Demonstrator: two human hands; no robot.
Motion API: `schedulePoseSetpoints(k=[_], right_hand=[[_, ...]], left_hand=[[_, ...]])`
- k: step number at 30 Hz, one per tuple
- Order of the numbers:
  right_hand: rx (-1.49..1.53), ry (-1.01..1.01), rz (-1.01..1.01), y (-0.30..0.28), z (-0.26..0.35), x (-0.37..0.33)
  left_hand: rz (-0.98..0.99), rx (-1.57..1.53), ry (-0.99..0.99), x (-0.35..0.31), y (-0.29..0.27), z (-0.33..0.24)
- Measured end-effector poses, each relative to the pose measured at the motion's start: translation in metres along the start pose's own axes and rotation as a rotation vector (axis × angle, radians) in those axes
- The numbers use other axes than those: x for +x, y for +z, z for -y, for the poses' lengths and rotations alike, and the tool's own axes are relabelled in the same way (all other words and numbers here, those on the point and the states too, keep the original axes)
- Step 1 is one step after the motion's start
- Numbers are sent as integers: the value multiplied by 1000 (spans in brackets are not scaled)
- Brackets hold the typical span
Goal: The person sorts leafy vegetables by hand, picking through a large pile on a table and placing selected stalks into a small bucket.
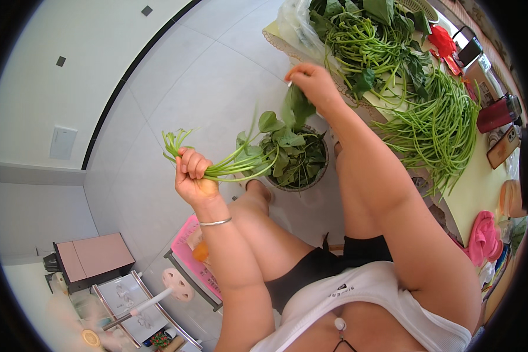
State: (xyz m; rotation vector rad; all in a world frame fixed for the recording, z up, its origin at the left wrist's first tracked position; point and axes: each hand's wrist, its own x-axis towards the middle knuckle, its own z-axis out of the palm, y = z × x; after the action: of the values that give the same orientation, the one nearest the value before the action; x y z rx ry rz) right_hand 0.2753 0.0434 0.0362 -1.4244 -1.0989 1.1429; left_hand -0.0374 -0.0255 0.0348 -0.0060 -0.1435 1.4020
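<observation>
Left hand (196, 176): closed fist, raised left of centre; fingers (195, 166) folded tightly into the palm, heel of the hand and inner side of the left wrist (209, 209) facing the camera. Wrist close to straight, in line with the left forearm (234, 252), which slants up and leftward from the lower edge. Right hand (315, 86): farther forward and higher in view, well apart from the left; back of hand uppermost, fingers bent, tips directed leftward, slightly blurred. Degree of closure unclear. Right arm (375, 158): reaching diagonally forward from lower right, only mildly bent at the elbow.
</observation>
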Motion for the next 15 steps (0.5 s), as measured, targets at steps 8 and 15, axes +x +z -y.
schedulePoseSetpoints(k=[8, 15], right_hand=[[-425, -337, 715, 58, -20, -41], [-522, -523, 566, 50, -17, -30]], left_hand=[[29, -46, -70, -2, 4, 2], [-3, -53, -1, -9, 1, -15]])
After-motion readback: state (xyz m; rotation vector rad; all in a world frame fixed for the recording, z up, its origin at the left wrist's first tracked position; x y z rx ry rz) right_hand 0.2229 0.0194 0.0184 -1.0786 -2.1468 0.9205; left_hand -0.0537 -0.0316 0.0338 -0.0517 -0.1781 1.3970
